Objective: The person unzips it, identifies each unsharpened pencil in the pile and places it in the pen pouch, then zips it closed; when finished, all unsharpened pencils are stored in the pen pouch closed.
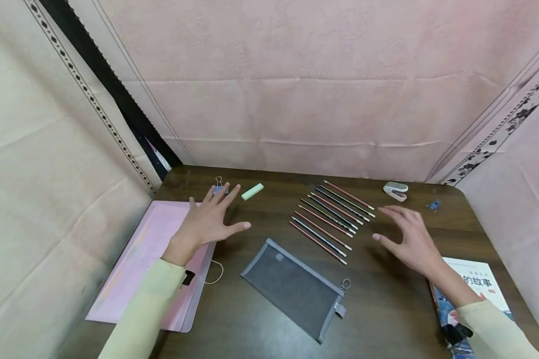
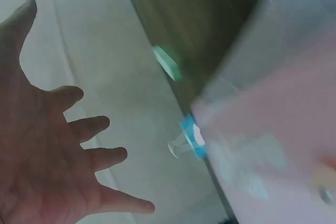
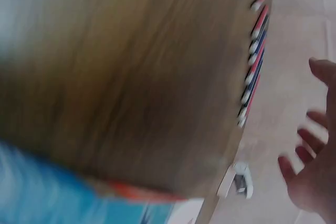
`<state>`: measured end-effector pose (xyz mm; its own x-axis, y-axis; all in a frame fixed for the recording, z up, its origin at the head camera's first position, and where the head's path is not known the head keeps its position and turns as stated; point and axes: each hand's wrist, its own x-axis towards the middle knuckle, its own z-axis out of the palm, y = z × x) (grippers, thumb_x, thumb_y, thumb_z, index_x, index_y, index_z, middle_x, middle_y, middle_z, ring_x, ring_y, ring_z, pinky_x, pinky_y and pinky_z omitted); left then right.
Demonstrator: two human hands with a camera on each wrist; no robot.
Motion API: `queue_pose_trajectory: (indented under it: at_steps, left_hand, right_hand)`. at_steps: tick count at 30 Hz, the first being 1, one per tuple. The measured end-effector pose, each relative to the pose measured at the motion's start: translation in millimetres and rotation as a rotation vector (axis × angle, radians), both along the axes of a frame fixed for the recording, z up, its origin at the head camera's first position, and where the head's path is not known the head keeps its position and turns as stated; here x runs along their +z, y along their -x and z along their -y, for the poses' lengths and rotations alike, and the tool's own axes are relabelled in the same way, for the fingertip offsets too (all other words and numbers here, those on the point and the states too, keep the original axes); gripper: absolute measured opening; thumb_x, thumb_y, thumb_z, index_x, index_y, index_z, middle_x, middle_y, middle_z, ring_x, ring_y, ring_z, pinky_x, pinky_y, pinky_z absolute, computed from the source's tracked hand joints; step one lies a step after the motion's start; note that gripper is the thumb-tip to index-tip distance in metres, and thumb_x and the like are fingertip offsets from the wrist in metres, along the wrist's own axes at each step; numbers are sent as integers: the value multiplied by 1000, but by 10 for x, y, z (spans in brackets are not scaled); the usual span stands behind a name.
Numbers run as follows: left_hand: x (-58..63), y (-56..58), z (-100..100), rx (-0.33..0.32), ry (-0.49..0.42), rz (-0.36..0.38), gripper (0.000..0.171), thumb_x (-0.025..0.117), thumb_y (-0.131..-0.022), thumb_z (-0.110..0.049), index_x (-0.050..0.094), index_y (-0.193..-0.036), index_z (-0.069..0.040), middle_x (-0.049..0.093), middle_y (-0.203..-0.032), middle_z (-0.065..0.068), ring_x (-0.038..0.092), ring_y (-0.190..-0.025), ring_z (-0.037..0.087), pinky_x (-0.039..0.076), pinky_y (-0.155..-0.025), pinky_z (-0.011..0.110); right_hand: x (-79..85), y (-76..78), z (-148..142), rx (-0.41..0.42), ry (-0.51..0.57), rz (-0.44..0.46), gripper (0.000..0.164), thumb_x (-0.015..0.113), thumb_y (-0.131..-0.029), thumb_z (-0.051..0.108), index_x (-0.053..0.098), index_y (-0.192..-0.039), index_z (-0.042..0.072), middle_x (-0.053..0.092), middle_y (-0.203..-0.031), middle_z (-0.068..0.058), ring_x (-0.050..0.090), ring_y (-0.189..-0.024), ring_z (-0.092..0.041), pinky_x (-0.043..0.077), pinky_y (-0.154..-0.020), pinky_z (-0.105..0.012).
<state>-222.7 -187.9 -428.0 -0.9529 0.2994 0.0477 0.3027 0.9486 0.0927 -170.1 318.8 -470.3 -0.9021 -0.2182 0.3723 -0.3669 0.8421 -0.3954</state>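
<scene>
My left hand (image 1: 208, 222), fingers spread and holding nothing, is over the top right corner of a pink sheet (image 1: 157, 249) on a folder. Just beyond its fingertips are a blue binder clip (image 1: 218, 189) and a pale green eraser (image 1: 252, 191). To the right of a row of several pencils (image 1: 325, 222), my right hand (image 1: 408, 239) hovers with loosely bent fingers and nothing in them. A grey mesh zip pouch (image 1: 294, 289) lies flat between the two arms. The left wrist view shows the left palm (image 2: 47, 156) with fingers apart.
A white stapler (image 1: 396, 191) sits at the back right, with a small blue object (image 1: 433, 205) beside it. Under the right forearm lies a book (image 1: 476, 279). Pale curtains (image 1: 323, 114) hang behind and at both sides of the wooden table (image 1: 386, 319).
</scene>
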Motion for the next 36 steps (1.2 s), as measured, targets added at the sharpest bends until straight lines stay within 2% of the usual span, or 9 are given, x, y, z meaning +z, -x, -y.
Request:
queue_pose_trajectory:
  at_steps: [4,7,11,14,17,20,24,29,36]
  left_hand:
    - [92,-58,-233,-125,-57,-53,91,41,-79,-83,12,-152,-40,22,-161,-2,26,-147,33,23,-104,78]
    - [132,-118,-448,-242,-105,-96,74,52,-88,-66,34,-149,-28,41,-152,1,42,-139,27,38,-107,63]
    - [155,-254,-810,-355,-133,-120,49,56,-92,-51,56,-132,-23,61,-130,-3,63,-110,16,55,-91,38]
    - [133,-408,-1101,-440,-143,-77,36,57,-93,-48,63,-120,-25,64,-114,-9,63,-88,6,56,-73,27]
    - [83,-592,-1380,-555,-167,25,22,59,-93,-46,66,-105,-29,60,-98,-15,55,-75,-1,49,-62,18]
    - [1,-770,-1618,-647,-152,125,16,60,-91,-49,63,-88,-33,55,-82,-20,50,-65,-5,41,-53,14]
    - [-113,-937,-1840,-696,-67,188,29,60,-85,-60,56,-79,-33,50,-73,-20,47,-59,-3,36,-50,15]
    - [-228,-1052,-1997,-723,19,230,39,59,-82,-67,54,-82,-29,48,-77,-17,47,-64,-1,37,-52,16]
    - [-298,-1136,-2084,-710,125,178,48,63,-76,-70,57,-104,-31,56,-91,-16,53,-74,-2,47,-61,18]
  right_hand:
    - [14,-110,192,167,5,15,60,80,-77,37,56,-131,32,56,-131,0,44,-122,-19,43,-93,-45]
    - [2,-183,354,256,-44,40,57,80,-76,40,57,-129,34,56,-127,8,44,-118,-10,45,-90,-37]
    - [-12,-245,552,348,-113,79,58,80,-75,42,57,-128,35,54,-123,15,43,-113,-2,48,-86,-33]
    - [-19,-282,657,435,-157,127,55,80,-76,39,58,-126,35,55,-122,17,45,-111,0,50,-86,-33]
    - [-35,-321,717,503,-182,183,50,79,-78,34,60,-124,33,54,-123,17,46,-111,-1,51,-87,-33]
    - [-63,-363,736,524,-199,219,48,79,-78,33,60,-122,33,54,-122,18,47,-110,-1,52,-87,-32]
    - [-84,-388,747,545,-228,223,47,80,-77,34,58,-119,40,53,-118,21,47,-108,1,52,-86,-31]
    - [-94,-417,748,559,-249,212,44,79,-78,34,57,-115,43,53,-116,22,48,-107,1,52,-86,-32]
    - [-97,-413,747,585,-263,200,32,79,-78,30,61,-102,41,55,-107,23,49,-101,3,51,-86,-31]
